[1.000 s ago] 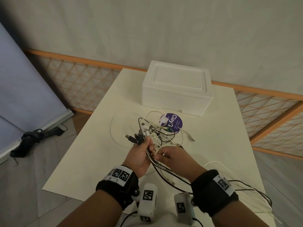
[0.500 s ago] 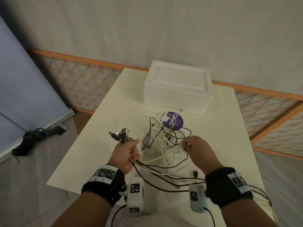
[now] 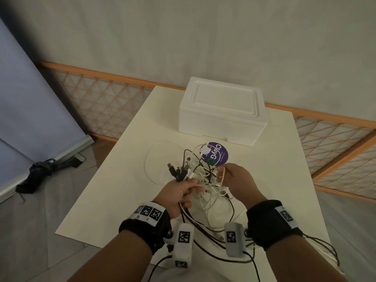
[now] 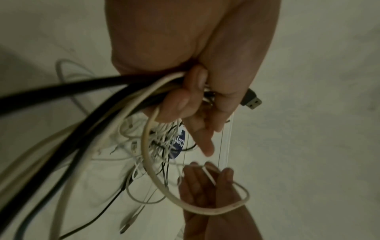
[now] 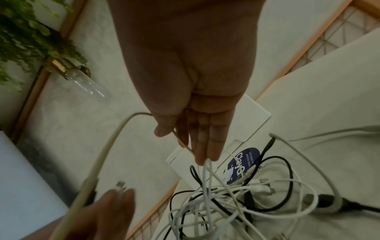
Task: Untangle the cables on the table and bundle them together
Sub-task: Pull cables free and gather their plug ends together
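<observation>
My left hand [image 3: 184, 191] grips a bundle of black and white cables [image 4: 115, 91] in its fist. Their plug ends [image 3: 179, 170] stick up out of it, and a black USB plug [image 4: 252, 101] shows past the thumb. Just right of it, my right hand [image 3: 231, 178] pinches a thin beige cable [image 5: 115, 146] between thumb and forefinger, while the other fingers lie straight. That cable loops back to my left hand. The loose tangle [image 3: 205, 176] of white and black cables [image 5: 236, 196] lies on the table between and beyond both hands. Long strands trail toward me.
A white foam box [image 3: 221, 115] stands at the back of the cream table [image 3: 126, 180]. A round purple sticker [image 3: 220, 154] lies under the tangle's far side. Wrist-camera leads hang off the near edge. Lattice railing and floor surround the table.
Half a second ago my hands were spread apart with cables stretched between them. Now they are close together over the tangle, and my right hand pinches a beige cable loop.
</observation>
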`<move>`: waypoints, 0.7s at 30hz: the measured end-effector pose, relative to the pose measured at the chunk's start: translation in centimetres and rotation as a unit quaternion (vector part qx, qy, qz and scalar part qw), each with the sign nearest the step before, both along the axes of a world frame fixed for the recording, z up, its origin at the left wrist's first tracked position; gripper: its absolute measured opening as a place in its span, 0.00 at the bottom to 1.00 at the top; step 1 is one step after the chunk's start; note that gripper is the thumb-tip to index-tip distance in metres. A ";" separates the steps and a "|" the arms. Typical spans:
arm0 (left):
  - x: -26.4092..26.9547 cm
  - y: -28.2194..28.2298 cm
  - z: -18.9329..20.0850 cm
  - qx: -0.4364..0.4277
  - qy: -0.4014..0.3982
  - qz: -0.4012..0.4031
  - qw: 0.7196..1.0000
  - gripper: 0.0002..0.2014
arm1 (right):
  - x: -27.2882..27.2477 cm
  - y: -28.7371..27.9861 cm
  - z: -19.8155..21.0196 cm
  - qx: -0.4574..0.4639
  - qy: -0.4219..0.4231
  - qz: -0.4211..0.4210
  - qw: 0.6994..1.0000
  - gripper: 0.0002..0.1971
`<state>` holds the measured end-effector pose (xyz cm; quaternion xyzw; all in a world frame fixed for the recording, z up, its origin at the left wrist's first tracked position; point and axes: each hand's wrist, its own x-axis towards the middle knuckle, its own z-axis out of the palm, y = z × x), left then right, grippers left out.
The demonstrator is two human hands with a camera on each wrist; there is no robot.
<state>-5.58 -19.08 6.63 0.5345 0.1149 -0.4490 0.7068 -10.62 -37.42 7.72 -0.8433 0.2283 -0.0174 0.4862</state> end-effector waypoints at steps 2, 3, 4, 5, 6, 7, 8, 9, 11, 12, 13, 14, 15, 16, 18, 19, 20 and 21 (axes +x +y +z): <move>0.1 -1.5 -0.2 0.007 0.000 -0.024 1.000 0.06 | 0.3 0.0 0.5 -0.025 -0.011 0.020 0.999 0.09; 0.2 -2.3 -0.3 0.005 -0.001 -0.029 1.000 0.06 | 0.5 0.0 0.5 -0.041 -0.020 0.033 0.998 0.09; 0.3 -3.0 -0.4 0.002 -0.003 -0.032 0.999 0.05 | 0.6 0.0 0.7 -0.054 -0.026 0.044 0.997 0.09; 0.4 -3.7 -0.5 0.000 -0.008 -0.031 0.999 0.05 | 0.8 0.0 1.0 -0.060 -0.032 0.053 0.996 0.08; 0.5 -4.4 -0.7 0.003 -0.017 -0.027 0.999 0.04 | 0.9 -0.1 1.3 -0.054 -0.043 0.058 0.996 0.08; 0.6 -4.9 -0.8 0.009 -0.029 -0.023 0.999 0.04 | 1.0 -0.1 1.6 -0.041 -0.062 0.060 0.995 0.07; 0.8 -5.3 -0.9 0.016 -0.040 -0.017 0.999 0.04 | 1.1 -0.2 2.0 -0.035 -0.073 0.064 0.995 0.07; 0.9 -5.7 -1.0 0.022 -0.049 -0.010 0.999 0.04 | 1.1 -0.3 2.3 -0.036 -0.084 0.072 0.993 0.07; 1.3 -6.2 -1.0 0.028 -0.070 0.009 0.997 0.03 | 1.3 -0.7 2.5 -0.041 -0.095 0.091 0.991 0.07; 1.5 -6.4 -1.0 0.030 -0.082 0.014 0.996 0.02 | 1.4 -0.9 2.5 -0.033 -0.101 0.094 0.990 0.06; 1.7 -6.5 -0.9 0.032 -0.095 0.016 0.995 0.02 | 1.5 -1.1 2.3 -0.016 -0.113 0.091 0.989 0.06; 2.0 -6.6 -0.7 0.032 -0.110 0.016 0.993 0.02 | 1.6 -1.4 2.0 0.001 -0.116 0.075 0.990 0.06; 2.2 -6.6 -0.5 0.029 -0.123 0.019 0.992 0.02 | 1.7 -1.6 1.6 0.013 -0.120 0.057 0.991 0.07; 2.5 -6.7 -0.3 0.020 -0.132 0.027 0.991 0.02 | 1.8 -1.8 1.2 0.015 -0.105 0.035 0.994 0.09; 2.9 -6.7 0.4 -0.011 -0.134 0.047 0.990 0.06 | 2.1 -1.8 0.9 0.036 -0.081 0.039 0.995 0.11; 3.1 -6.7 0.7 -0.027 -0.130 0.055 0.990 0.08 | 2.2 -1.6 0.4 0.024 -0.075 0.069 0.994 0.10; 3.2 -6.7 1.0 -0.039 -0.128 0.056 0.989 0.10 | 2.3 -1.2 0.0 0.000 -0.056 0.105 0.993 0.08; 3.3 -6.7 1.3 -0.049 -0.127 0.054 0.989 0.11 | 2.4 -1.0 -0.8 -0.075 -0.033 0.147 0.986 0.04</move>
